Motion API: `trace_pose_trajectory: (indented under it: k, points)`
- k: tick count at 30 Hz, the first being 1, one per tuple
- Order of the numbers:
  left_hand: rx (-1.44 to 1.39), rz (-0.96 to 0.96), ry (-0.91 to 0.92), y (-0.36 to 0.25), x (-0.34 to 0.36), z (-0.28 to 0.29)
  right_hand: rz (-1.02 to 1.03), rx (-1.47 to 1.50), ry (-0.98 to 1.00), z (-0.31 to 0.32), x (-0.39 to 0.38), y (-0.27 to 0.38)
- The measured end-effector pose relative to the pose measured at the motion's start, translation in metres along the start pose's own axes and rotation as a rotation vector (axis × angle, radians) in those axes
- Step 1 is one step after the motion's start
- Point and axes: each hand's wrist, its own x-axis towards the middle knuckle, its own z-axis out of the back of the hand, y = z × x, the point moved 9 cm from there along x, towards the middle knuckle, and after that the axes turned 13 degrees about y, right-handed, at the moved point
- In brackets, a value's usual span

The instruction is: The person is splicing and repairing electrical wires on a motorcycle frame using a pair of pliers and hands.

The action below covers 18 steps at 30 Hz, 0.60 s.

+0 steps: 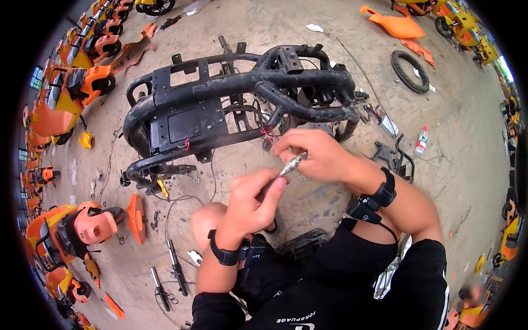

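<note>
A thin, silvery, wrinkled piece that looks foil-wrapped [292, 164] slants up between my hands, in front of a black tubular scooter frame [206, 91]. My left hand [250, 204] is closed around its lower, darker end, with the thumb pressed along it. At the upper end, the curled fingers of my right hand [322, 157] grip the same piece; their tips are partly hidden. A thin red wire [267, 132] runs from the frame's near rail toward my right hand. The frame lies on its side, cables showing inside it.
Right of the frame lie a grey metal box [388, 126], a plastic bottle [422, 140] and a tyre [410, 71]. Two shock absorbers [177, 268] rest on the floor at the lower left. Orange and yellow scooters [91, 82] line the left side; an orange panel [393, 23] lies far right.
</note>
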Motion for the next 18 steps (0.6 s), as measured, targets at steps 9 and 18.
trace_pose_trajectory:
  k: [9, 18]
  points:
    - [0.010, -0.095, 0.022, -0.010, 0.020, -0.035, -0.244, 0.980, -0.205, -0.029, -0.055, -0.001]
    - [0.215, -0.039, 0.146, -0.009, 0.023, -0.023, -0.124, 0.632, -0.321, -0.019, -0.055, 0.003]
